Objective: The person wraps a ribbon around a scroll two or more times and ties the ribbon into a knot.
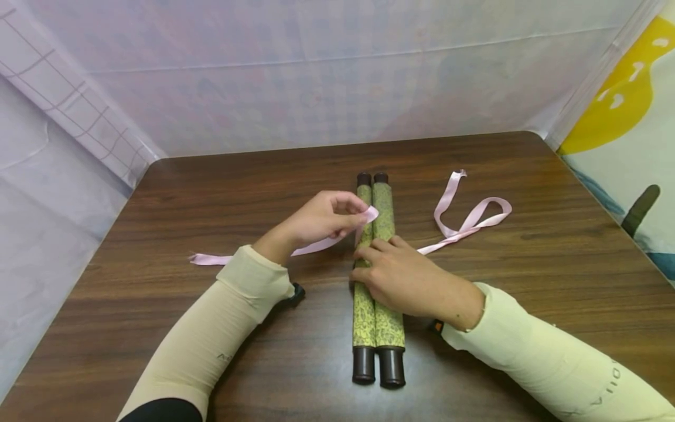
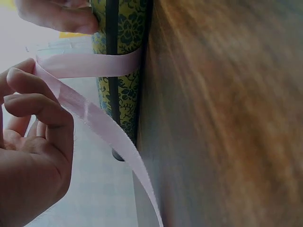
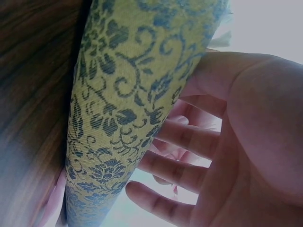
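Plainly, two patterned rolls (image 1: 390, 331) with a pink ribbon (image 1: 316, 246), both hands at them.
Rolls lie side by side, lengthwise on the dark wood-grain tabletop (image 1: 285, 369), brown caps (image 1: 364, 364) at their ends; in the left wrist view the ribbon crosses the left roll's flank. Left hand (image 1: 316, 221): fingers pinch the ribbon just above that roll; the tail trails leftward, its frayed end on the wood. Right hand (image 1: 408, 284): fingers loose, laid across both rolls. Right of them, more ribbon (image 1: 493, 218) lies looped. Cream sleeves (image 1: 205, 334) reach each wrist; pale sheeting (image 1: 316, 99) stands behind.
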`<state>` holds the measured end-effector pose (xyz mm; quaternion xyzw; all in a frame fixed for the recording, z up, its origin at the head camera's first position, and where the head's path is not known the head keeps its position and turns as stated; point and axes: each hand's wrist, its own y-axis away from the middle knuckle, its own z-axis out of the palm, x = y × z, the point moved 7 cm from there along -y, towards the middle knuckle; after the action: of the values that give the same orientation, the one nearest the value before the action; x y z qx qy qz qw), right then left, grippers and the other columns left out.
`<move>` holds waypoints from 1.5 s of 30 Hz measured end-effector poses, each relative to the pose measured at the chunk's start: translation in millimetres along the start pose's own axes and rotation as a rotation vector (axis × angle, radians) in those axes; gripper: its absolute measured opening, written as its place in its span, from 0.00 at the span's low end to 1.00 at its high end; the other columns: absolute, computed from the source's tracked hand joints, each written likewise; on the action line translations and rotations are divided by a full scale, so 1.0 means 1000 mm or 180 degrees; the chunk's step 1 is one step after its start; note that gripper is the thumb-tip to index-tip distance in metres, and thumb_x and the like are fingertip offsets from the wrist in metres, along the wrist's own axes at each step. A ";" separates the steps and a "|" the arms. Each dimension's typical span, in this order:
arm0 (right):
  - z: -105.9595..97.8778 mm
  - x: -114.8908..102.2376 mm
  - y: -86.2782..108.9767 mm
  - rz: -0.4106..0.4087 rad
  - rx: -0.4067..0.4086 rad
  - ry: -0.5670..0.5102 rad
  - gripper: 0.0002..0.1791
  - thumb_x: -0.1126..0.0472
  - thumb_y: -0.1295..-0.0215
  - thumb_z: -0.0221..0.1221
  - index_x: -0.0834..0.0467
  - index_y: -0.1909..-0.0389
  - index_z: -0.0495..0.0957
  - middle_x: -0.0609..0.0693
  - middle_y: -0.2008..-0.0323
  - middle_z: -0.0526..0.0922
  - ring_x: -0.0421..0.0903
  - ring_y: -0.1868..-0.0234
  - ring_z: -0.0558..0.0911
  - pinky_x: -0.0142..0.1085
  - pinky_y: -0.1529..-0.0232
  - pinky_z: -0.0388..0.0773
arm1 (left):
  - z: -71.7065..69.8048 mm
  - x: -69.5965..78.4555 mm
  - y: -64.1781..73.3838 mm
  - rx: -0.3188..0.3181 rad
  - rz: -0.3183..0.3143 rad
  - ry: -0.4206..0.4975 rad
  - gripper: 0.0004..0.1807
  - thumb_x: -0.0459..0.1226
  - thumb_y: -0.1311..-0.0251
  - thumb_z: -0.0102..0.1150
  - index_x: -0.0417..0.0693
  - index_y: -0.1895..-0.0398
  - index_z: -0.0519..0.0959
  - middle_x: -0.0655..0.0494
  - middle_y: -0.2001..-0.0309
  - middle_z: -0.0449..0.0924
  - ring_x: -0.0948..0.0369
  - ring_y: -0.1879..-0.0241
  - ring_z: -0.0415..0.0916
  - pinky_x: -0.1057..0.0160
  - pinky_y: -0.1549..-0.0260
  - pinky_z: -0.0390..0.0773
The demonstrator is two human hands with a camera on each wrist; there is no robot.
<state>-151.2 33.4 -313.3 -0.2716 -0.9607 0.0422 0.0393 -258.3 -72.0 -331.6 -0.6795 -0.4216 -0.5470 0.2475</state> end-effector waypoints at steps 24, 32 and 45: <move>-0.031 0.116 0.036 0.1301 -0.0426 -0.0693 0.07 0.60 0.35 0.60 0.54 0.58 0.82 0.49 0.61 0.82 0.45 0.68 0.80 0.44 0.69 0.77 | 0.000 -0.001 0.001 0.0056 -0.0166 -0.0185 0.12 0.44 0.39 0.69 0.50 0.56 0.86 0.47 0.74 0.80 0.63 0.80 0.70 0.67 0.79 0.69; 0.000 0.128 0.035 0.1334 -0.0848 -0.0743 0.11 0.59 0.49 0.70 0.51 0.65 0.80 0.47 0.68 0.81 0.47 0.69 0.78 0.43 0.70 0.74 | -0.001 -0.002 0.001 0.0081 -0.0153 -0.0191 0.11 0.43 0.38 0.68 0.49 0.56 0.86 0.49 0.73 0.81 0.63 0.79 0.71 0.68 0.79 0.70; 0.019 0.127 0.038 0.1490 -0.1217 -0.0694 0.13 0.65 0.56 0.68 0.51 0.70 0.76 0.48 0.71 0.78 0.49 0.71 0.76 0.43 0.73 0.70 | 0.001 -0.001 0.001 0.0040 -0.0144 -0.0222 0.10 0.42 0.37 0.67 0.49 0.57 0.86 0.51 0.75 0.81 0.63 0.79 0.71 0.68 0.79 0.70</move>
<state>-241.7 131.0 -329.2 -0.4815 -0.8612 -0.1023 -0.1263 -257.3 -71.8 -333.1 -0.6869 -0.4487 -0.5257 0.2244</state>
